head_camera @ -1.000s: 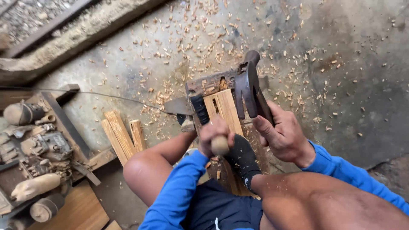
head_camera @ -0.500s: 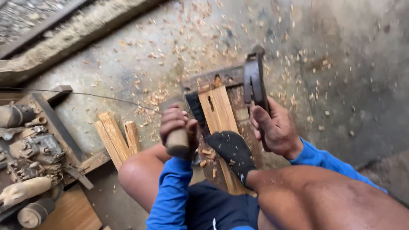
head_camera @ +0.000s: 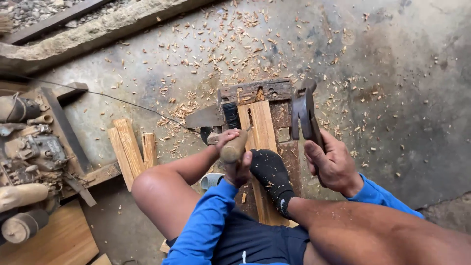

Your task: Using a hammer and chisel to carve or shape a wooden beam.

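My left hand (head_camera: pixel 234 156) is closed around the round wooden handle (head_camera: pixel 235 143) of a tool whose tip meets a light wooden plank (head_camera: pixel 261 126). The plank lies on a dark wooden block (head_camera: pixel 255 90). My foot in a black sock (head_camera: pixel 271 175) presses down on the plank. My right hand (head_camera: pixel 334 166) grips a dark metal hammer-like tool (head_camera: pixel 304 112) that stands upright at the plank's right side. A flat metal blade (head_camera: pixel 203 118) lies just left of the plank.
Loose wooden slats (head_camera: pixel 130 147) lie on the concrete floor to the left. A cluttered heap of old tools (head_camera: pixel 34 147) and a wooden board (head_camera: pixel 54 240) fill the far left. Wood chips (head_camera: pixel 235 49) litter the floor ahead, and a concrete kerb (head_camera: pixel 98 29) runs along the top.
My left hand with the wooden handle swung out to the left, then came back to the plank. My right hand kept its grip on the metal tool.
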